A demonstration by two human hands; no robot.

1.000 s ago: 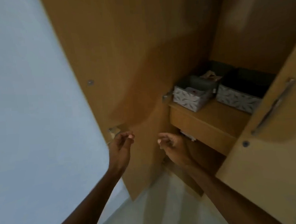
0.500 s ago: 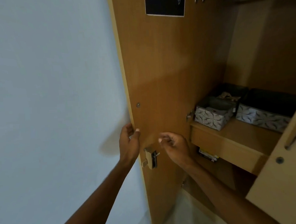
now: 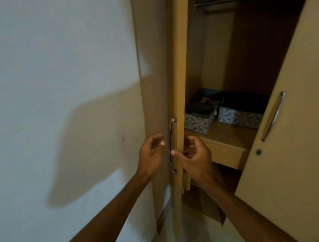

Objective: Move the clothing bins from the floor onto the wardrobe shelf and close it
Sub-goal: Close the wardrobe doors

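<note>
A: Bins?
B: Two patterned clothing bins (image 3: 199,121) (image 3: 239,116) side by side on wardrobe shelf (image 3: 228,135), well inside.
A: Doors?
B: Left door (image 3: 177,63) seen edge-on, part open; right door (image 3: 295,131) ajar.
A: Hands?
B: Left hand (image 3: 150,155) just beside left door's metal handle (image 3: 172,144), fingers loosely curled, holding nothing. Right hand (image 3: 196,158) at door edge, thumb by handle; grip unclear.
</note>
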